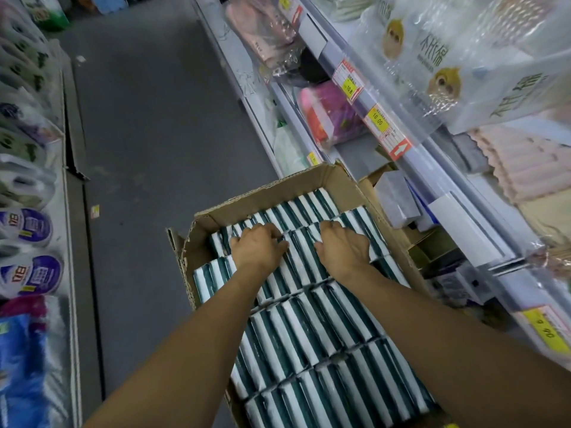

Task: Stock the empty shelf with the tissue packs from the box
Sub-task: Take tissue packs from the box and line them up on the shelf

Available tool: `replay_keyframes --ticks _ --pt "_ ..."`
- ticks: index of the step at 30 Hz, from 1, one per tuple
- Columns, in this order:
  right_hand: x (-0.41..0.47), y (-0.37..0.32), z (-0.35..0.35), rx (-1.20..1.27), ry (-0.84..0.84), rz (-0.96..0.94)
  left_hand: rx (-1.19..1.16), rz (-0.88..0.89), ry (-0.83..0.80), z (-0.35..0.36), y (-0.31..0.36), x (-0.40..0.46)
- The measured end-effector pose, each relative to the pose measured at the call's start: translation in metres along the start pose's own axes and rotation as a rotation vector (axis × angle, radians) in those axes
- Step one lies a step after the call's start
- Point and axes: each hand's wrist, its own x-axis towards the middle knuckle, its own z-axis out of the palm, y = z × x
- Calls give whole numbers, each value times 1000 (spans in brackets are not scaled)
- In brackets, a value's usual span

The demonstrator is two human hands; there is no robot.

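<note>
An open cardboard box (pixel 309 183) stands on the aisle floor, filled with several rows of green-and-white tissue packs (pixel 312 332) standing on edge. Both my hands are down in the far part of the box. My left hand (pixel 258 245) has its fingers curled over the tops of packs in the far-left row. My right hand (pixel 343 245) has its fingers dug in around packs in the far-middle row. The shelf (pixel 463 230) at the right, beside the box, holds a few grey and white packs low down.
Shelving runs along the right with price tags (pixel 380 122) and bagged goods above. On the left, a low shelf holds detergent pouches (pixel 29 273). The grey floor (pixel 148 134) of the aisle stretches ahead of the box.
</note>
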Motion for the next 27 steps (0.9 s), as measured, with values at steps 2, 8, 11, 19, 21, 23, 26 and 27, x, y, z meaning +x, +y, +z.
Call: replay_keyframes --ticks 2,8,11,19,21,23,26,27 --pt "3 0 -1 64 -17 38 -46 -25 16 0 1 2" --pt "-1 8 -9 286 35 161 -31 37 109 -7 9 1" --pt "-8 14 -14 417 102 152 -130 75 133 -14 5 -6" --pt "-30 26 -32 538 124 73 -332 74 134 -27 -2 -26" --pt "-38 28 -39 482 133 34 -390 132 151 -35 1 -35" --pt "-48 29 -49 430 149 -12 -522 232 133 -43 5 -45" --pt "-65 30 -65 405 219 -57 -754 265 45 -54 8 -63" --pt "-70 30 -69 364 271 -70 -846 233 10 -56 5 -67"
